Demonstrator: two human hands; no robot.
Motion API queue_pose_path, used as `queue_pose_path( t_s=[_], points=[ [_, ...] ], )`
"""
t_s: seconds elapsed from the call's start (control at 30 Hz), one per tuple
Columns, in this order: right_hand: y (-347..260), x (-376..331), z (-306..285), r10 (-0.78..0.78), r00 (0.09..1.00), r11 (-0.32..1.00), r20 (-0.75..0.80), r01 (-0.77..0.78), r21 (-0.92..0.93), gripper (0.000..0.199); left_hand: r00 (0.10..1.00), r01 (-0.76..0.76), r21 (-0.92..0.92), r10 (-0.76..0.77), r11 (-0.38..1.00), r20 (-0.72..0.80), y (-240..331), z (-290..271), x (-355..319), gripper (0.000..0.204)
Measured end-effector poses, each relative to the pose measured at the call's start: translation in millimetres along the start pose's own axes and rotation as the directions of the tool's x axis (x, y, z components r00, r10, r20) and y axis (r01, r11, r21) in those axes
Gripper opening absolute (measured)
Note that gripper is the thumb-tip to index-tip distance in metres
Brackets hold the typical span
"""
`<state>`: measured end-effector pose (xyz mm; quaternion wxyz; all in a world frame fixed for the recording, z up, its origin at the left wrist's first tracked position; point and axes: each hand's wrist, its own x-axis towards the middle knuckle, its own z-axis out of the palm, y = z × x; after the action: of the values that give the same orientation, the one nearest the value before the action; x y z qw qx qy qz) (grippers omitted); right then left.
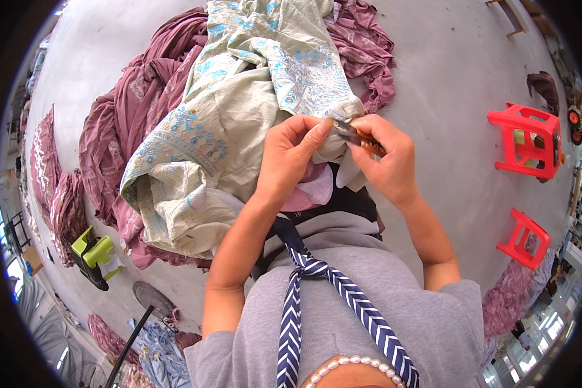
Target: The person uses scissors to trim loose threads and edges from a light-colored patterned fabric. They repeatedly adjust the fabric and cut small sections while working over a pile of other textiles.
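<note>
While the left hand (290, 158) pinches the pale embroidered garment (239, 97), the right hand (385, 158) grips a half-hidden small cutter (354, 136).

place: garment workshop
floor: bare concrete floor (446, 71)
signs: heaps of mauve cloth (129, 110), embroidered pale garment (239, 97), red plastic stools (527, 139)

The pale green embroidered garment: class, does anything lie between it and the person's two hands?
Nothing visible does. The left hand pinches the pale green embroidered garment directly, and the right hand holds a small metal tool against the same fold.
</note>
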<state>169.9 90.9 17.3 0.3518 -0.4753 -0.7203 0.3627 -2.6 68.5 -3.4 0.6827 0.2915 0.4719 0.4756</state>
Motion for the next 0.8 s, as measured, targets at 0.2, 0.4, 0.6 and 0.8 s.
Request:
queue_pose_path(
  t_s=[0.2,0.4,0.6,0.8],
  points=[
    [-0.5,6.4,-10.6,0.356,0.908,0.846,0.222,-0.414,0.336,0.007,0.992,0.116,-0.079,-0.112,0.99,0.055,2.2,-4.6,1.3,0.02],
    [-9.3,11.7,-17.3,0.268,0.942,0.928,0.203,-0.309,0.21,0.009,0.987,0.091,0.053,-0.097,0.994,0.131,12.5,-7.6,-0.8,0.017],
    [-10.8,16.8,-23.1,0.1,0.982,0.994,0.162,-0.107,0.032,0.015,0.97,0.2,-0.01,-0.196,0.98,0.141,16.8,-9.8,-1.5,0.014],
    [-13.4,18.2,-24.4,0.041,0.982,0.999,0.186,-0.042,0.0,0.016,0.976,0.132,0.037,-0.136,0.991,0.171,12.8,-6.8,-1.9,0.013]
  ],
)
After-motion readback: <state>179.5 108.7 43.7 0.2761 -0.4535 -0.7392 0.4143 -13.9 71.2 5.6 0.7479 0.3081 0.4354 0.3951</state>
